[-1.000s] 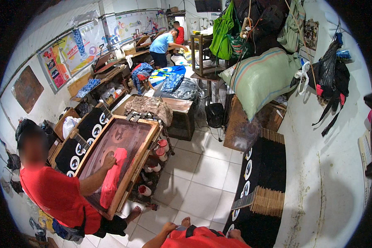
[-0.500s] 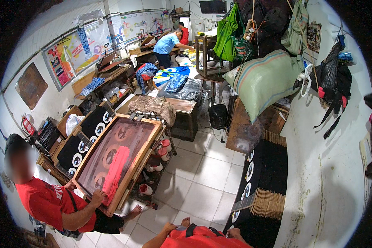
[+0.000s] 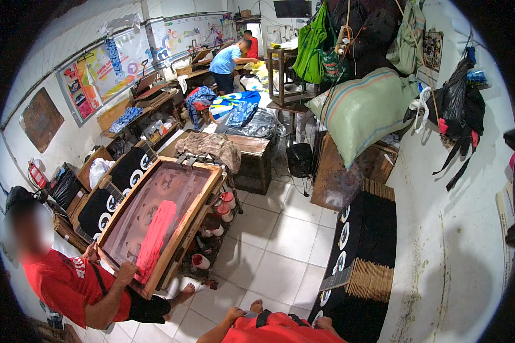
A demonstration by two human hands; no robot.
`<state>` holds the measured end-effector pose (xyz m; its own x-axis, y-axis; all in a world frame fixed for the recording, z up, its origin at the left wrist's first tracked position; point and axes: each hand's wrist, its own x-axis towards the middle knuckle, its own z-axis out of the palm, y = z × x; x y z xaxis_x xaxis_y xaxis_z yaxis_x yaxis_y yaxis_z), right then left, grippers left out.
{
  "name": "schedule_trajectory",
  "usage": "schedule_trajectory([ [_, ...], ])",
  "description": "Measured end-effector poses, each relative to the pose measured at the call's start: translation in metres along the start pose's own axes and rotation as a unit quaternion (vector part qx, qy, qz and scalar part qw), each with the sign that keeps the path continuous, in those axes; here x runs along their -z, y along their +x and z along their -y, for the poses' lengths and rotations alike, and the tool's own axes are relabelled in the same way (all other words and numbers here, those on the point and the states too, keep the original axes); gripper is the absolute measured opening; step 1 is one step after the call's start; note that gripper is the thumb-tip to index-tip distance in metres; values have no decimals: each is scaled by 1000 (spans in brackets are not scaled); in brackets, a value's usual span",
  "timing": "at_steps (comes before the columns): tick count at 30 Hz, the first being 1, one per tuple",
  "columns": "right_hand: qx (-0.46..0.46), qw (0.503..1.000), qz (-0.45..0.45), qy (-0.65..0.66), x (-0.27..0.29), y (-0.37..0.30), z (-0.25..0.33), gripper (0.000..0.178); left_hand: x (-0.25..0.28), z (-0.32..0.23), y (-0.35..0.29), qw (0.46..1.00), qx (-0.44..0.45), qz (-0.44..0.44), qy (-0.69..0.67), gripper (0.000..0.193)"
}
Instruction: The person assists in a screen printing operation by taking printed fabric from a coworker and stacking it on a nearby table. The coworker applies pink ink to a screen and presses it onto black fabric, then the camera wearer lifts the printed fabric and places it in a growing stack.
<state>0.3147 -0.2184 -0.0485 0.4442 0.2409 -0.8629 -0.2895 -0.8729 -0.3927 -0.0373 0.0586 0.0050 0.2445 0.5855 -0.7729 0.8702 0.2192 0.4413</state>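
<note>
My left hand (image 3: 234, 314) is low in the picture beside my red shirt (image 3: 280, 330), close to my leg. My right hand (image 3: 324, 323) is at the shirt's other side, near the stacked black cloth pieces (image 3: 343, 306). Both hands are small and partly hidden, so their finger positions are unclear. To my left a co-worker in a red shirt (image 3: 68, 286) has both hands at the near end of a wooden-framed printing screen (image 3: 180, 220). A wide band of red ink (image 3: 156, 237) lies on its mesh.
Black pieces with white ring prints (image 3: 105, 220) lie beyond the screen. Ink pots (image 3: 224, 212) stand under its right edge. A large pale sack (image 3: 366, 114) rests on a board by the right wall. Farther back, a person in blue (image 3: 226, 62) leans over a table.
The co-worker's nearer hand has shifted slightly left, and the rings seen through the mesh look dimmer. The person in blue has drawn a hand closer. My hands have hardly moved.
</note>
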Motion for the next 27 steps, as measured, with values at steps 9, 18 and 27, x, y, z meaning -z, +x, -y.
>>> schedule_trajectory([
  [9,190,958,-12,-214,-18,72,-39,21,2,10,-7,999,35,-1,-12,41],
  [18,295,844,19,-447,-13,50,-29,27,2,16,-14,995,-65,21,66,37],
  [27,75,975,68,-197,-7,15,-4,29,-7,24,1,990,-113,16,88,35],
])
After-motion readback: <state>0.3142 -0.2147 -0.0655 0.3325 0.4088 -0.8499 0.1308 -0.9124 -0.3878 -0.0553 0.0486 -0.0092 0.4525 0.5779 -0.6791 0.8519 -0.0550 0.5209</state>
